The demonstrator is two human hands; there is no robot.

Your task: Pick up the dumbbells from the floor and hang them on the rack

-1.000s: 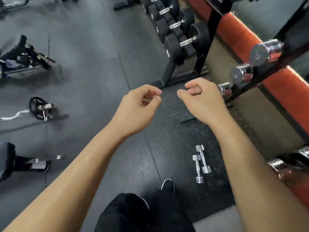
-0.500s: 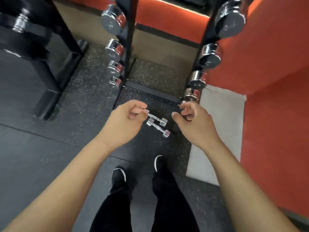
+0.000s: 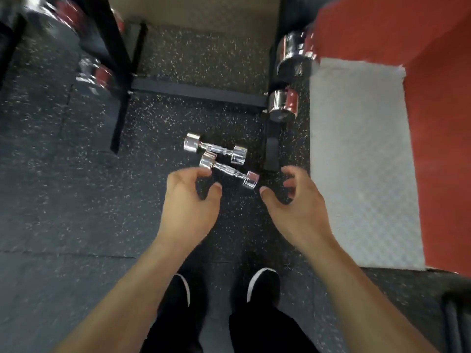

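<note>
Two dumbbells (image 3: 221, 160): lying side by side on the floor (image 3: 76, 200), just before the rack (image 3: 198, 94).
Left hand (image 3: 190, 202): empty, fingers curled wide beside the nearer handle.
Right hand (image 3: 293, 200): empty, spread wide, ready to scoop.
Stance: feet close behind, likely for a short lift.

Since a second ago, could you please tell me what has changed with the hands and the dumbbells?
The view has tilted down, and both hands have dropped toward the floor and opened: left hand, right hand. Neither holds anything yet. The two chrome dumbbells lie side by side on the rubber floor, as before.
</note>
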